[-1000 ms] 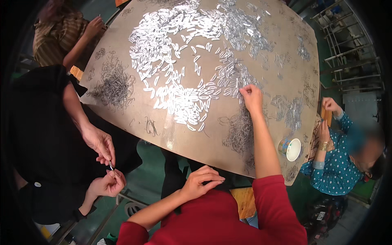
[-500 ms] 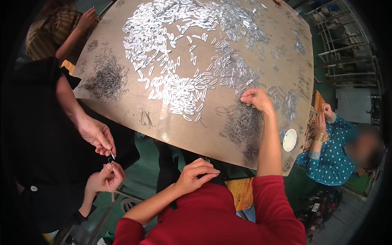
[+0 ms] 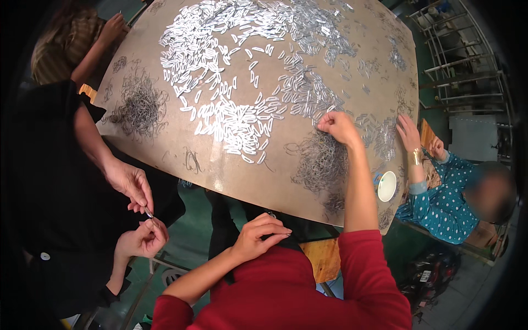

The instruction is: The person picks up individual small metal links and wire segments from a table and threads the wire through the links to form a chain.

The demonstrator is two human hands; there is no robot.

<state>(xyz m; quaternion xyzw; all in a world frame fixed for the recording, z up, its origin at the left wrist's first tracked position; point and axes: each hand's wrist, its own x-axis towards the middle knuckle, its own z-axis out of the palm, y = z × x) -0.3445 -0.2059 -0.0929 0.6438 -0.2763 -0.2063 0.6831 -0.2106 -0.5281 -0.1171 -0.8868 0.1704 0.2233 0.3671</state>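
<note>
My right hand (image 3: 339, 128) reaches over the table with thumb and fingertips pinched, at the upper edge of a heap of thin dark bent wires (image 3: 320, 165). Whatever is between those fingertips is too small to make out. Just beyond it lie silvery, crescent-shaped metal pieces (image 3: 308, 93). Over my lap, off the table's near edge, my left hand (image 3: 258, 235) is closed, its thumb and forefinger together. A tiny dark speck shows at its fingertips, but I cannot tell what it is.
More crescent pieces (image 3: 234, 124) cover the brown table (image 3: 181, 148); another wire heap (image 3: 140, 107) lies left. A white bowl (image 3: 386, 186) stands at the right edge. Co-workers' hands (image 3: 144, 220) work close on my left; another person's hand (image 3: 408, 133) is at the right edge.
My right hand has shifted slightly along the wire heap's upper edge; my left hand stays closed over my lap. The person on the right has stretched a hand onto the table.
</note>
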